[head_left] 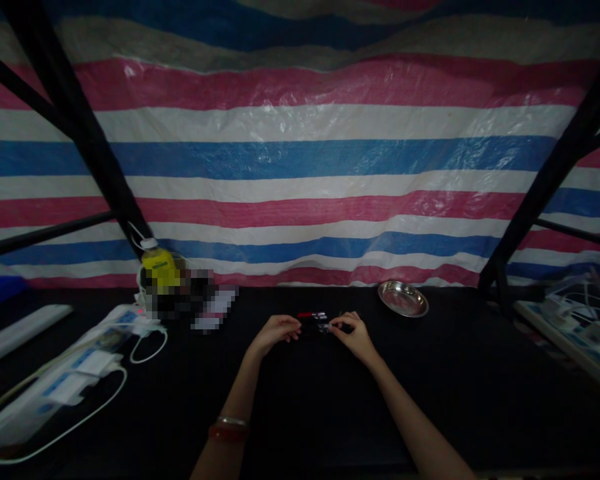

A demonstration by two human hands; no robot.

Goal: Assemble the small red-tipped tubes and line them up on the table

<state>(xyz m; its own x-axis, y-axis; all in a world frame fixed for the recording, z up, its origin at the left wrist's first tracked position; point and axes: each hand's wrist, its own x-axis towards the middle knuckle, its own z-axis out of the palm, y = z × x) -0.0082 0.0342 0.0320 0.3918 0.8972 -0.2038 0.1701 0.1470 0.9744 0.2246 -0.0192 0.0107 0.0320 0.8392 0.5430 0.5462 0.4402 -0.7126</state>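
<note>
A plastic sheet [300,157] striped in red, white and blue hangs across the whole background. In front of it spreads the black bench [305,407], its far edge running along the foot of the sheet. A dark left post [93,153] slants down to the far left corner, and a matching right post [550,187] comes down at the far right corner. A white power strip [25,420], with plugs and looping cables, lies aslant on the left part of the bench; a long white bar [23,333] lies farther toward the left edge. Near the far left corner stands a bottle [163,263] of yellow liquid, its lower part blurred out. A round metal dish [403,299] rests close to the far edge, right of the middle.

The left hand [279,331] and right hand [354,335] meet over the middle of the bench, nearer the far edge than the near one. Each grip is narrow, thumb against fingers, pinching one end of a slim dark piece [313,327] with a shiny part; its outline melts into the black surface. A red piece [307,315] with a silvery end lies just behind it, toward the far edge.
</note>
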